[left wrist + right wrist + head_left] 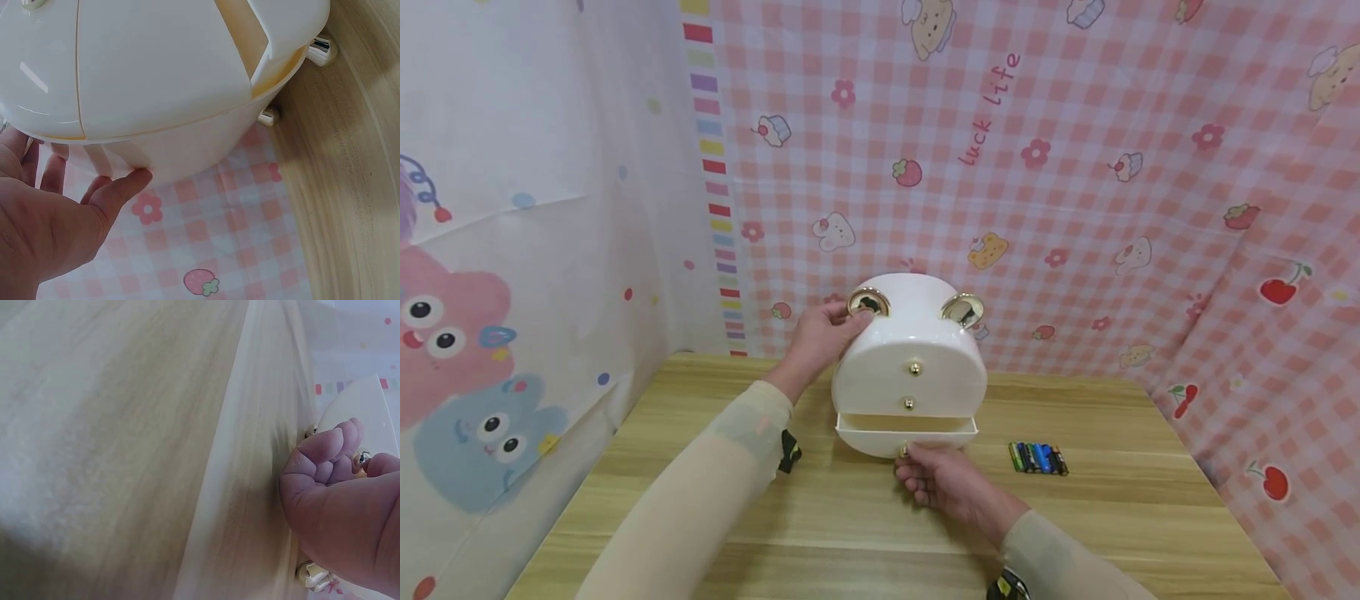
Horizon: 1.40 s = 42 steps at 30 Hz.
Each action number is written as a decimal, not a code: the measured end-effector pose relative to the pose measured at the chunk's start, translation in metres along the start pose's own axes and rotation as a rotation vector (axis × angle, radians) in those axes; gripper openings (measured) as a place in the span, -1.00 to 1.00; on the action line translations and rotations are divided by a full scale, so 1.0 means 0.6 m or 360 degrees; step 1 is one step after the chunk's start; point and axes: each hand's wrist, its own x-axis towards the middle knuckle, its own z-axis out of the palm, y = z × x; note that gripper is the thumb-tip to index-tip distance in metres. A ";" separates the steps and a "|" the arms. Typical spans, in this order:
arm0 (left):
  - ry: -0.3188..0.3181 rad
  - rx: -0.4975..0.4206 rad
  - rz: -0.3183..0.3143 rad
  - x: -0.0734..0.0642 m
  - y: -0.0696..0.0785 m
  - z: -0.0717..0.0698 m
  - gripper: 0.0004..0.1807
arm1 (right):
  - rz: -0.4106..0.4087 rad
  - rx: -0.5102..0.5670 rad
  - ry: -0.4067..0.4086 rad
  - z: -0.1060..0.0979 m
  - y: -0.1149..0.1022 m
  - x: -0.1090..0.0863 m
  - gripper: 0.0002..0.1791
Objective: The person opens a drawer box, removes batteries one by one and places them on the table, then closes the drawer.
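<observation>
A glossy white storage box (910, 333) with a rounded top, two gold-rimmed ears and gold knobs stands on the table. Its bottom drawer (880, 440) is pulled partly out, with the inside showing as a gap. My left hand (823, 337) rests against the upper left side by the left ear (868, 303); in the left wrist view its thumb (134, 184) lies along the white side wall. Low at the front, my right hand (951, 483) pinches the bottom drawer's gold knob (904, 451). In the right wrist view curled fingers (322, 450) partly hide the drawer front.
Several batteries (1037, 458) lie in a row on the wooden table (1105, 517), right of the box. Behind the box hangs a pink checked cloth (1045, 200), and a white patterned cloth (550, 275) hangs at left. Gold feet (322, 51) hold the box off the tabletop.
</observation>
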 end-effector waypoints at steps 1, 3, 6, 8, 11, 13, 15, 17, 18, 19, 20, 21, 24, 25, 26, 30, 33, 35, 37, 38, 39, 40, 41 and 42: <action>0.0000 0.0001 -0.0003 0.000 0.000 0.000 -0.51 | 0.0001 -0.0002 0.0004 0.000 0.000 0.001 -0.58; -0.0005 -0.0002 -0.0008 -0.001 0.001 -0.001 -0.50 | -0.0002 -0.0003 0.0011 -0.001 -0.002 0.004 -0.59; -0.0010 -0.0019 -0.0009 -0.001 0.001 -0.001 -0.50 | -0.0007 0.0000 0.0031 0.000 -0.004 0.006 -0.60; -0.0012 -0.0030 -0.0007 -0.001 0.001 -0.002 -0.50 | -0.0016 0.0004 0.0046 0.001 -0.006 0.008 -0.61; -0.0005 -0.0037 -0.0008 -0.002 0.002 -0.002 -0.51 | -0.0022 0.0010 0.0060 0.002 -0.007 0.010 -0.62; 0.0001 -0.0047 -0.0016 -0.002 0.003 -0.002 -0.52 | -0.0028 0.0012 0.0055 0.002 -0.008 0.012 -0.62; 0.0004 -0.0061 -0.0028 -0.003 0.005 -0.002 -0.54 | -0.0035 0.0013 0.0051 0.002 -0.009 0.013 -0.62; 0.0004 -0.0077 -0.0042 -0.003 0.007 -0.002 -0.56 | -0.0046 0.0012 0.0050 0.003 -0.010 0.014 -0.62; 0.0002 -0.0082 -0.0046 -0.003 0.007 -0.002 -0.57 | -0.0051 0.0012 0.0050 0.003 -0.011 0.014 -0.62; 0.0001 -0.0082 -0.0052 -0.003 0.007 -0.002 -0.57 | -0.0056 0.0014 0.0055 0.004 -0.011 0.015 -0.62; 0.0003 -0.0083 -0.0056 -0.002 0.007 -0.003 -0.58 | -0.0062 0.0015 0.0058 0.005 -0.012 0.015 -0.62; 0.0004 -0.0080 -0.0058 -0.002 0.007 -0.003 -0.59 | -0.0066 0.0019 0.0062 0.006 -0.012 0.015 -0.62; 0.0006 -0.0072 -0.0065 0.000 0.006 -0.004 -0.61 | -0.0074 0.0035 0.0075 0.008 -0.012 0.018 -0.63; 0.0007 -0.0071 -0.0069 0.000 0.007 -0.004 -0.62 | -0.0076 0.0041 0.0080 0.008 -0.012 0.019 -0.63; 0.0008 -0.0070 -0.0071 0.001 0.007 -0.004 -0.62 | -0.0077 0.0045 0.0085 0.008 -0.012 0.020 -0.63; 0.0005 -0.0067 -0.0087 0.001 0.009 -0.005 -0.62 | -0.0083 0.0058 0.0105 0.007 -0.012 0.023 -0.65; 0.0001 -0.0064 -0.0082 0.000 0.012 -0.004 -0.63 | -0.0087 0.0061 0.0112 0.007 -0.013 0.026 -0.65; -0.0004 -0.0069 -0.0077 -0.001 0.013 -0.004 -0.63 | -0.0091 0.0063 0.0113 0.006 -0.013 0.027 -0.66; -0.0008 -0.0075 -0.0079 -0.002 0.013 -0.005 -0.63 | -0.0099 0.0061 0.0113 0.006 -0.013 0.029 -0.67; -0.0009 -0.0080 -0.0082 -0.002 0.014 -0.006 -0.63 | -0.0107 0.0058 0.0112 0.005 -0.012 0.029 -0.67; -0.0012 -0.0083 -0.0088 -0.002 0.014 -0.006 -0.63 | -0.0109 0.0057 0.0111 0.005 -0.012 0.030 -0.68; -0.0013 -0.0083 -0.0093 -0.002 0.014 -0.007 -0.62 | -0.0112 0.0059 0.0112 0.005 -0.012 0.030 -0.68; -0.0014 -0.0082 -0.0099 -0.002 0.015 -0.007 -0.62 | -0.0115 0.0058 0.0113 0.004 -0.012 0.031 -0.69; -0.0013 -0.0079 -0.0107 -0.002 0.015 -0.008 -0.61 | -0.0119 0.0056 0.0113 0.004 -0.013 0.032 -0.69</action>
